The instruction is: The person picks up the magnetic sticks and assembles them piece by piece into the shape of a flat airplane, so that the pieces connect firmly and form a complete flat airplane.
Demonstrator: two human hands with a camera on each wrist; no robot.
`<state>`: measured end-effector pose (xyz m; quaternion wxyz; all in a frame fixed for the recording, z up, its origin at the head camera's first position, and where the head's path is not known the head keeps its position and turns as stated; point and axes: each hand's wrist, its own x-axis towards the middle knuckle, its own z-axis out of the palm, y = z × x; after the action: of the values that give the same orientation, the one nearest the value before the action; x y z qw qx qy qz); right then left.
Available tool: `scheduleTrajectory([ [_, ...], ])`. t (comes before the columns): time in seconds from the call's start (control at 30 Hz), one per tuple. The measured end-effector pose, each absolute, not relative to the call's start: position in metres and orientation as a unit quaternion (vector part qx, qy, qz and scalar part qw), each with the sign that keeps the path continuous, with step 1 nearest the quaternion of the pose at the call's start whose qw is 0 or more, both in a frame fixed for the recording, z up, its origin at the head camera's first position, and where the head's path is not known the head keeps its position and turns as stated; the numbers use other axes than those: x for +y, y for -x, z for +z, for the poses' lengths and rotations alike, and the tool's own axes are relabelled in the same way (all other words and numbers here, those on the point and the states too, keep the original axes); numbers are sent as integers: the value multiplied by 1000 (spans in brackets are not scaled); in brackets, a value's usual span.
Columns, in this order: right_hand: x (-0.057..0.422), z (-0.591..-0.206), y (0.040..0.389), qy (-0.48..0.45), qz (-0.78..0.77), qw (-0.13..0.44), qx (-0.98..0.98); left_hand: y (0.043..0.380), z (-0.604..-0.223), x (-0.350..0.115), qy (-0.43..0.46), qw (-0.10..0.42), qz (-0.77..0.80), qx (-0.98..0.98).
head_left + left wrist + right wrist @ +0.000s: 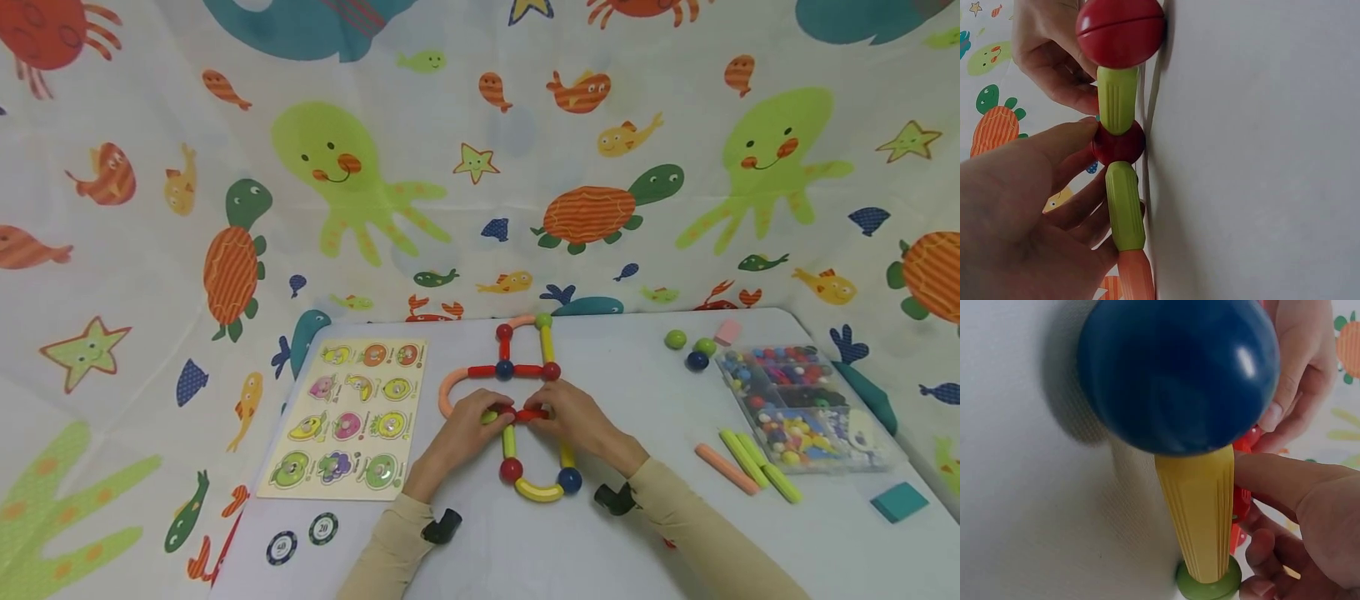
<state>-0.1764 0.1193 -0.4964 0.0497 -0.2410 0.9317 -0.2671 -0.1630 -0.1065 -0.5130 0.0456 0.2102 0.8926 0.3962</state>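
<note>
White tabletop (622, 358): red rod (529, 414) is pinched by right hand (581, 417), its long axis laid crosswise, pointed leftward at red ball (507, 412) gripped by left hand (468, 423).

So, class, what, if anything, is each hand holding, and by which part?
Left hand: the red ball between two green rods, pinched at its side. Right hand: the neighbouring red rod, near the end away from that ball.

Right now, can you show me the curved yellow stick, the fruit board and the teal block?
Curved yellow stick (538, 492): head view, middle of its bend.
Fruit board (339, 407): head view, bare surface between its pictures.
Teal block (900, 501): head view, middle of its top face.
</note>
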Motion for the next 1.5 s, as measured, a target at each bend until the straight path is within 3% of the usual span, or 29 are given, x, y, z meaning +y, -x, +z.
scheduleTrajectory([
  [0.67,150,-497,179,145,-347,24,926,166,-514,-86,-227,29,283,931],
  [1.5,147,-500,163,162,-367,48,915,169,-517,-82,-217,34,286,933],
])
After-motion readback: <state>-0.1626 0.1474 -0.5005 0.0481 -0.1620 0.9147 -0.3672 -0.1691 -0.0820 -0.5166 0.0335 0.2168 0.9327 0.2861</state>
